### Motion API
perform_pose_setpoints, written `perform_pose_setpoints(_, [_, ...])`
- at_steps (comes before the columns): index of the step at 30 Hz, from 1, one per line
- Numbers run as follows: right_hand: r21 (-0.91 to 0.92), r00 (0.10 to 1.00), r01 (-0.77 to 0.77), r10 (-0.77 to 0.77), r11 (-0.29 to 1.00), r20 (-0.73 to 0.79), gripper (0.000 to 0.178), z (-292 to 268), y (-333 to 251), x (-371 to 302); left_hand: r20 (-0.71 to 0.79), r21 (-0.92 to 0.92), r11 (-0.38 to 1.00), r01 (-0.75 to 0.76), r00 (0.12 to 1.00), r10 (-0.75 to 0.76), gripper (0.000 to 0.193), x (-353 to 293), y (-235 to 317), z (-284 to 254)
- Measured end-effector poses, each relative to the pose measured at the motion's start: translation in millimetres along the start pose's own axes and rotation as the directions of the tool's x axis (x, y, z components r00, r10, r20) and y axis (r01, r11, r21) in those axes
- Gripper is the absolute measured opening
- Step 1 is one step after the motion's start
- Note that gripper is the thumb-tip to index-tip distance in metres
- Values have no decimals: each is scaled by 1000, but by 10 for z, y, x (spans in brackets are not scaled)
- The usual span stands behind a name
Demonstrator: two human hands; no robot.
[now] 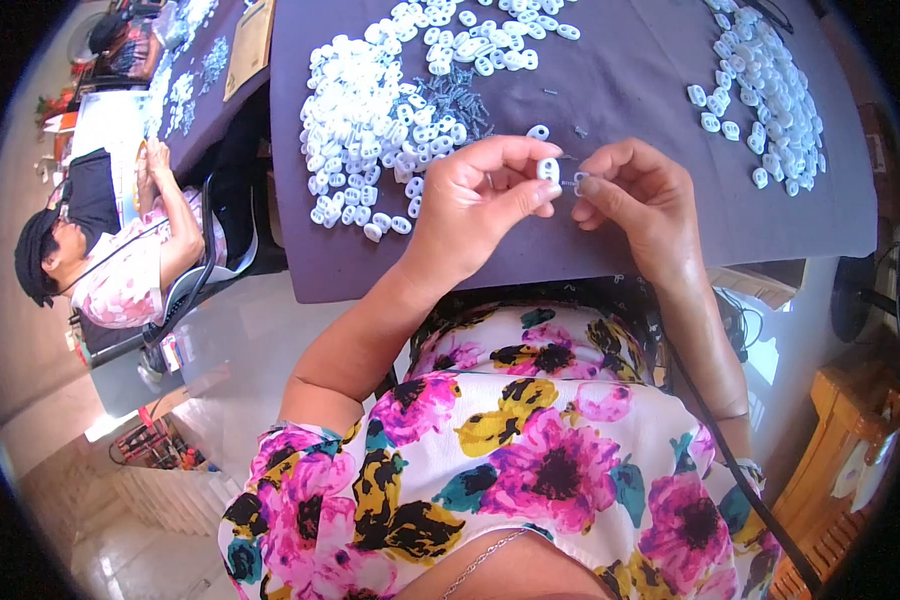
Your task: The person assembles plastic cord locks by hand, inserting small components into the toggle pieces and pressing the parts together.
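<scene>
My left hand [480, 190] pinches a small white two-hole cord lock [549, 170] between thumb and fingers, above the near part of the table. Just to its right, the thumb and fingers of my right hand [635, 195] are closed on a tiny metal spring [569, 183]. A small pale bit shows at my right fingertips, too small to make out. The spring points toward the cord lock's side, and the two hands almost meet. One loose white piece [538, 132] lies on the cloth just beyond my left fingers.
A large heap of white cord locks [345, 110] spreads at the left, beside a pile of small grey springs [455, 103]. Another white heap [775, 100] lies at the right. The dark tablecloth [630, 80] covers the table. At far left, another person [135, 240] sits by a second table.
</scene>
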State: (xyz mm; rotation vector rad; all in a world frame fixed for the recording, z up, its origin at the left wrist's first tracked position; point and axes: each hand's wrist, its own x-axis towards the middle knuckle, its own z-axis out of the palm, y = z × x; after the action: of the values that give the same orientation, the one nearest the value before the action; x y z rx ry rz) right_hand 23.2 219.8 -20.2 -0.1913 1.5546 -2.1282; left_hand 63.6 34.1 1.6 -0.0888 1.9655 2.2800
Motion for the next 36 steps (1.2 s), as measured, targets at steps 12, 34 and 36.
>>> perform_pose_setpoints(12, [-26, 984, 108, -111, 994, -140, 7, -182, 0, 49, -107, 852, 520, -58, 953, 282, 34, 7, 254, -744])
perform_pose_setpoints(34, [-25, 989, 91, -93, 996, -111, 8, -154, -8, 25, 42, 34, 989, 144, 988, -146, 26, 138, 161, -149])
perform_pose_setpoints(36, [-13, 991, 83, -84, 996, -102, 8, -112, -40, -2, 58, -7, 993, 116, 992, -116, 29, 86, 153, -123])
